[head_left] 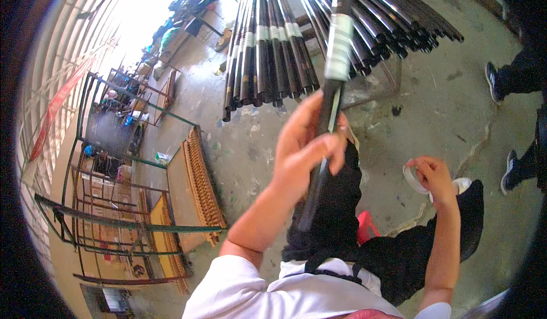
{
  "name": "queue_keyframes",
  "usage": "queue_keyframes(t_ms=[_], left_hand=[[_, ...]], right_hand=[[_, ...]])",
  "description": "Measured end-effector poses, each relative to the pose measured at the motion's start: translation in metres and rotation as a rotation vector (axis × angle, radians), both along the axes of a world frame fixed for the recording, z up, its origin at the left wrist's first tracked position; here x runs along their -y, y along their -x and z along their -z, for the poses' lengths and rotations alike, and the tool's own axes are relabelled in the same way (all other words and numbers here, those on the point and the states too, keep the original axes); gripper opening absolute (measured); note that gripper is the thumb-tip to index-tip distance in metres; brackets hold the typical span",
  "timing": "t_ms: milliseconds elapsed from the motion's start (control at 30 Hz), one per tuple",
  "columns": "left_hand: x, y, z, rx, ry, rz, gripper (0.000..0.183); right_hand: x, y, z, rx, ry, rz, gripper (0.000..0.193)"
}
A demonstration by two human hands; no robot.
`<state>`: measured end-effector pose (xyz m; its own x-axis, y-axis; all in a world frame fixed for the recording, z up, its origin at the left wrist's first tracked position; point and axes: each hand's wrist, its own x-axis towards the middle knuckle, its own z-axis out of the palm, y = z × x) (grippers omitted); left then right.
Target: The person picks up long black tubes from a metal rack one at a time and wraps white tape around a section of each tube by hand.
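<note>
My left hand (310, 142) is wrapped around a long black tube (312, 202), which slants up and away from my lap. Just above that hand, a white wrapped band (338, 45) encircles the tube. Off to the right, my right hand (436, 175) is closed on a roll of white tape (410, 180), apart from the tube. Beyond my left hand, several similar black tubes with white bands (265, 74) lie side by side. More dark tubes (387, 28) fan out behind the held one, their near ends overhanging a metal stand.
Green metal racks (142, 228) stand on the left, near a board with a ridged brown edge (199, 176). Another person's dark-trousered legs and shoes (494, 82) are at the right. A red object (367, 228) sits low beside my legs on the grey floor (427, 96).
</note>
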<state>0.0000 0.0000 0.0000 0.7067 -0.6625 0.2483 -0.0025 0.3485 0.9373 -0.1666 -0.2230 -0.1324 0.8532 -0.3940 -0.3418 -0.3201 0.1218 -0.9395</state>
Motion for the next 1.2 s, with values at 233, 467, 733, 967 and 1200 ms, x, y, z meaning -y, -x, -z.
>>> queue_keyframes(t_ms=[233,467,733,967,1200], left_hand=[[0.008,-0.107,-0.021,0.39,-0.528,-0.458,0.036],[0.027,-0.241,0.006,0.691,-1.024,-0.7,0.044],[0.055,-0.276,0.016,0.709,-1.379,-0.818,0.052],[0.07,-0.217,-0.01,0.819,-1.649,-0.816,0.051],[0.053,-0.227,-0.002,1.086,-1.721,-0.677,0.052]], right_hand=[[-0.021,0.017,0.031,-0.042,0.033,-0.003,0.02],[-0.023,0.013,0.044,0.001,0.132,0.015,0.017],[-0.023,0.015,0.04,-0.007,0.238,-0.038,0.015],[-0.022,0.016,0.051,-0.016,0.344,-0.056,0.017],[-0.025,0.016,0.051,0.004,0.395,-0.088,0.018]])
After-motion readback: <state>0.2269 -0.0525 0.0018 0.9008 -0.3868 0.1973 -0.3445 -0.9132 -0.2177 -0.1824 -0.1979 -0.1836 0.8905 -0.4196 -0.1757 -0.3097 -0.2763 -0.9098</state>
